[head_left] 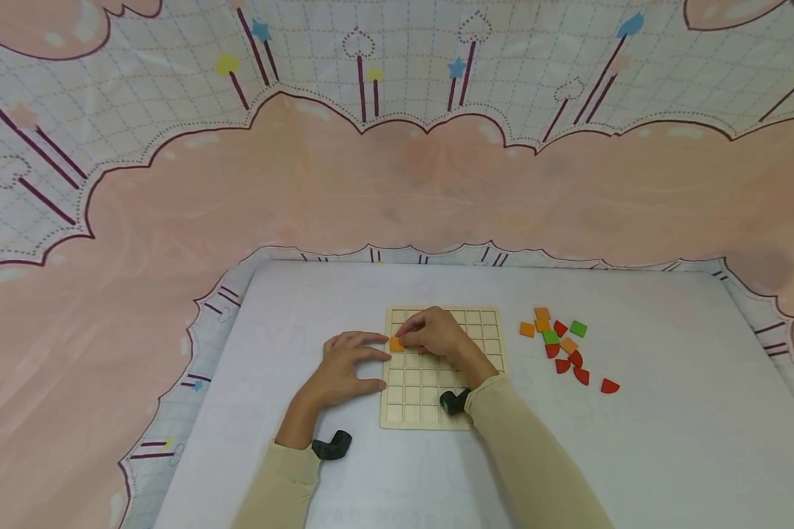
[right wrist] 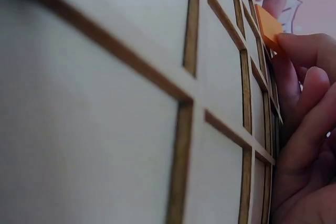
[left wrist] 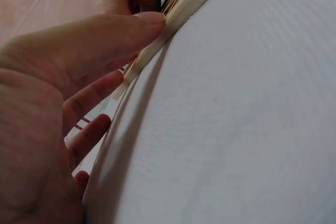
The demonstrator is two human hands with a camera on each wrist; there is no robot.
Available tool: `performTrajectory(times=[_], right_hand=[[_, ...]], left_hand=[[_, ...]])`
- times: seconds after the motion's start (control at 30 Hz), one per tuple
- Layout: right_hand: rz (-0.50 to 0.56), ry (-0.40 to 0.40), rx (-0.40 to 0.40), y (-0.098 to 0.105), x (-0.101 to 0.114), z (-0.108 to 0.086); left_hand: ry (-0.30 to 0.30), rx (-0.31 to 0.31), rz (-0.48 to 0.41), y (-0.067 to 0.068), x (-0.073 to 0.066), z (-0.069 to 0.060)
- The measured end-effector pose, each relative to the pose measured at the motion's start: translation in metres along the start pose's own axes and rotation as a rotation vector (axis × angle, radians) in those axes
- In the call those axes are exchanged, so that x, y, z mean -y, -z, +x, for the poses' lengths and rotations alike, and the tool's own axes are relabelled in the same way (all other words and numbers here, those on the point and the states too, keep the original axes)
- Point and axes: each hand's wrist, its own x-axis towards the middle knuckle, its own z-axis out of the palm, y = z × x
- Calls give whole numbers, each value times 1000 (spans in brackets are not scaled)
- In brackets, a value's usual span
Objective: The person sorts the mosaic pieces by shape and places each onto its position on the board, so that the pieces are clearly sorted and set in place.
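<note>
A pale wooden grid board [head_left: 410,414] lies flat on the white table. My right hand [head_left: 439,334] reaches over it and pinches an orange square tile [head_left: 396,344] at the left column, in the upper part of the grid. In the right wrist view the orange tile [right wrist: 269,28] stands slightly tilted at the grid, with fingertips at its edge. My left hand [head_left: 346,369] rests at the board's left edge, fingers spread and fairly straight. The left wrist view shows its thumb [left wrist: 121,30] against the side of the board [left wrist: 152,51].
Right of the board lie loose pieces: orange squares [head_left: 527,330], green squares [head_left: 578,328] and several red quarter-round pieces [head_left: 610,386]. Black wrist devices [head_left: 333,445] sit at both cuffs. A patterned pink and white cloth [head_left: 397,191] surrounds the white table [head_left: 668,455].
</note>
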Motion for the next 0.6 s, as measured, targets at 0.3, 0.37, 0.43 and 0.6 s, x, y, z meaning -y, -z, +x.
performTrajectory(times=[0.3,0.37,0.43,0.6], right_hand=[[-32,0,1,-1,0,2],[-37,4,-5,-1,1,2],[-39,4,-9,-1,1,2],[-39,-12,-13,0,0,0]], left_hand=[[-5,2,7,2,1,0],[-5,1,9,2,2,0],[-6,1,10,2,2,0],[-15,0,-10,1,0,0]])
